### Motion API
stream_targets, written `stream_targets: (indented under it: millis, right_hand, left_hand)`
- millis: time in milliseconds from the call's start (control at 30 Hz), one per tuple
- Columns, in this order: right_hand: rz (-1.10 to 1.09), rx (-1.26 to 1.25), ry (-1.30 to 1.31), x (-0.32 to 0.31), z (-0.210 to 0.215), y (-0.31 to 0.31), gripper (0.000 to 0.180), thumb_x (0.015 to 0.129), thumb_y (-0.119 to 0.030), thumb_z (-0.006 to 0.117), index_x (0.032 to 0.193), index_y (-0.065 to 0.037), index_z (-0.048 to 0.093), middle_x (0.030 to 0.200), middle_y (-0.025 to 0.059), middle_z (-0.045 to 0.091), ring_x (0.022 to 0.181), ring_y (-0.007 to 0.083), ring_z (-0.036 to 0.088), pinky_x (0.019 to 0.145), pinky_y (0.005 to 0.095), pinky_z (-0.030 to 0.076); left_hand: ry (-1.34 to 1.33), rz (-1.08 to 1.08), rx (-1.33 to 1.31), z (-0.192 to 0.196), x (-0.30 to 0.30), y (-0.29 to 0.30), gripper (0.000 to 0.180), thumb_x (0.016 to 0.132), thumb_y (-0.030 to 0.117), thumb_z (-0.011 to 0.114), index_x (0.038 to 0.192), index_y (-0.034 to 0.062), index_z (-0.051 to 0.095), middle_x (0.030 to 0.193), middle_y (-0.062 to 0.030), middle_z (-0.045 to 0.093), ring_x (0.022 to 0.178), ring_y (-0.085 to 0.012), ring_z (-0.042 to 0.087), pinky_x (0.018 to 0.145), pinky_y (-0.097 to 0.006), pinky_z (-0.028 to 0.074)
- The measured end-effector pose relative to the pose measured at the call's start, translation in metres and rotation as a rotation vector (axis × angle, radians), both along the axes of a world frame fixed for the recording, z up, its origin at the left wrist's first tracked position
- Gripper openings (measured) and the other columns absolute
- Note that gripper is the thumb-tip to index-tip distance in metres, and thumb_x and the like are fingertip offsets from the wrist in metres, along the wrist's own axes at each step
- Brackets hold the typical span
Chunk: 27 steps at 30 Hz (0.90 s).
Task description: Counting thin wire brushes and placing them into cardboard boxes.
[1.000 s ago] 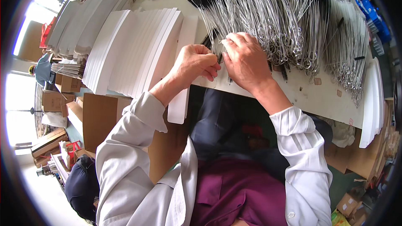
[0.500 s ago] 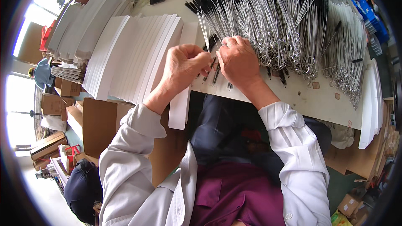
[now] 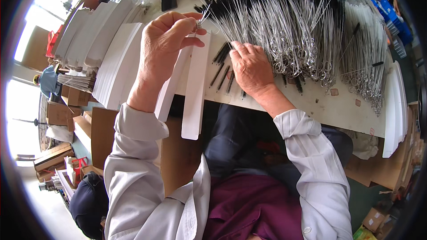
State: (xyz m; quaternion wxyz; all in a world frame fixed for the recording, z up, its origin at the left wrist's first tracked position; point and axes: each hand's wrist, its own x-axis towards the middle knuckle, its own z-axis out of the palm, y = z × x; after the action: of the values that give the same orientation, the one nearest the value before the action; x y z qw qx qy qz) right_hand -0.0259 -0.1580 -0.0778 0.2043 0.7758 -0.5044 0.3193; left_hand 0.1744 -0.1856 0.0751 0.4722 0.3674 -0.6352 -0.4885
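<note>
A: Where's the wire brush (image 3: 205,15) now?

B: Left hand (image 3: 167,40) pinches its ring end, lifted above the white card strip (image 3: 195,89) that hangs over the desk (image 3: 338,111) edge.

A: And the right hand (image 3: 251,69)?

B: Flat and loose on the loose brushes beside the big pile (image 3: 293,26), gripping nothing.

A: Step?

B: Probably pulling one brush free; next it must come down onto the strip.

Brushes (image 3: 284,26) right of cards (image 3: 111,53) (tabletop)
</note>
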Motion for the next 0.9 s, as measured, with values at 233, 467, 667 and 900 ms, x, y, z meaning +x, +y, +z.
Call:
stream_targets:
  millis: [233,467,667,900]
  right_hand:
    - [-0.07,0.087,0.183,0.001,0.004,0.001,0.025,0.092,-0.017,0.058,0.106,-0.002,0.073,0.116,0.0077,0.067,0.103,0.0216,0.06,0.091,0.0351,0.046]
    - [-0.098,0.361,0.224,0.006,0.016,0.005,0.037,0.094,-0.014,0.053,0.12,0.005,0.071,0.129,0.0125,0.068,0.115,0.0264,0.058,0.102,0.0364,0.043]
    - [-0.01,0.186,0.051,-0.002,0.012,0.012,0.033,0.093,-0.012,0.057,0.116,0.006,0.071,0.127,0.0137,0.068,0.119,0.0287,0.059,0.106,0.0401,0.042]
    - [0.316,0.42,-0.599,-0.003,0.058,0.092,0.021,0.092,-0.011,0.072,0.109,0.001,0.072,0.104,0.0137,0.075,0.097,0.0295,0.072,0.091,0.0401,0.056]
  left_hand:
    - [0.054,-0.026,-0.085,0.022,0.003,0.013,0.023,0.102,0.016,0.055,0.098,-0.0041,0.066,0.118,-0.0256,0.071,0.099,-0.0278,0.075,0.081,-0.036,0.062]
    - [0.204,-0.075,-0.261,0.067,0.029,0.028,0.027,0.103,0.015,0.052,0.105,-0.0081,0.067,0.112,-0.0301,0.071,0.098,-0.0336,0.075,0.079,-0.039,0.063]
    - [0.175,-0.223,-0.32,0.086,0.045,0.041,0.032,0.105,0.019,0.049,0.115,-0.0067,0.066,0.129,-0.0375,0.062,0.11,-0.0351,0.072,0.085,-0.039,0.057]
    - [0.231,-0.318,-0.328,0.102,0.037,0.08,0.017,0.101,0.011,0.054,0.107,-0.003,0.061,0.133,-0.0374,0.058,0.107,-0.0333,0.066,0.082,-0.039,0.053]
